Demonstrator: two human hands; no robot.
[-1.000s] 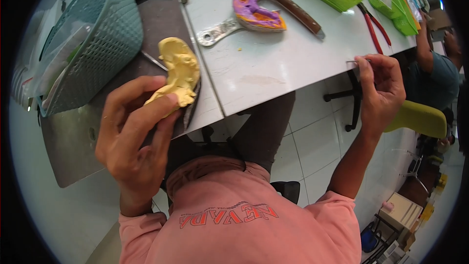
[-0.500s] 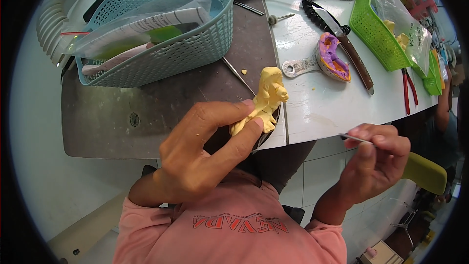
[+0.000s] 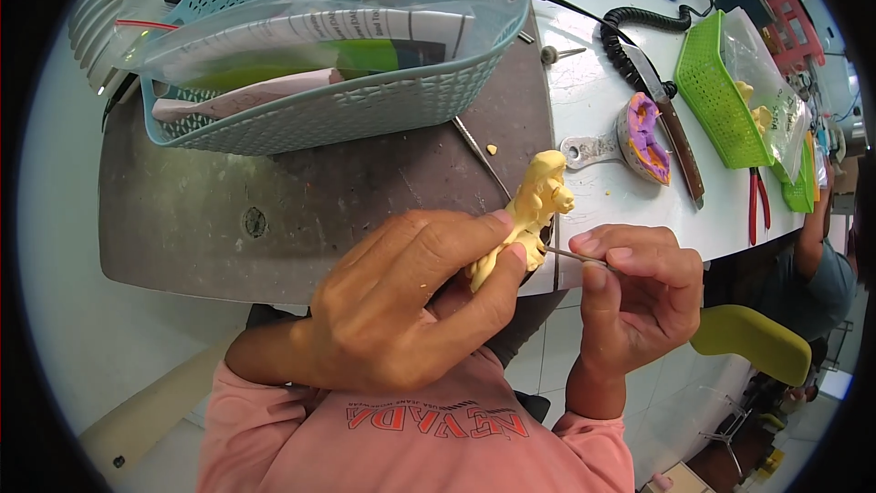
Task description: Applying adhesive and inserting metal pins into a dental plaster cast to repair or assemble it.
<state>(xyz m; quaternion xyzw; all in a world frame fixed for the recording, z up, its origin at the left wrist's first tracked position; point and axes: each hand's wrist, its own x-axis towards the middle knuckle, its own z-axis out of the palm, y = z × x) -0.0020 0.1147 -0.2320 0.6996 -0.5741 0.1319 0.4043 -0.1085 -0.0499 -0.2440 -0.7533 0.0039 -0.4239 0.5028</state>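
Observation:
A yellow dental cast [image 3: 538, 192] is pinched between the thumb and fingers of my left hand [image 3: 401, 301], over the table's front edge. In my right hand [image 3: 643, 288] a thin metal carving tool [image 3: 570, 256] is gripped between thumb and fingertips. Its tip meets the right side of the cast, among the tooth shapes. A dental impression tray [image 3: 644, 139] with purple and orange lining lies beyond, its metal handle [image 3: 584, 151] toward the cast. Behind the cast, a slim metal instrument [image 3: 476, 146] rests on the dark board, close to a small yellow crumb [image 3: 492, 150].
At the back left stands a blue-grey plastic basket [image 3: 347, 110] holding papers in a plastic bag. A wooden-handled knife [image 3: 680, 146], a coiled black cord [image 3: 616, 46], a green basket [image 3: 716, 100] and red-handled pliers [image 3: 756, 205] lie right. A person [image 3: 803, 265] sits farther right.
My right hand has moved left, bringing the carving tool from apart to the cast. The cast and my left hand appear slightly lower and to the right as the view shifts.

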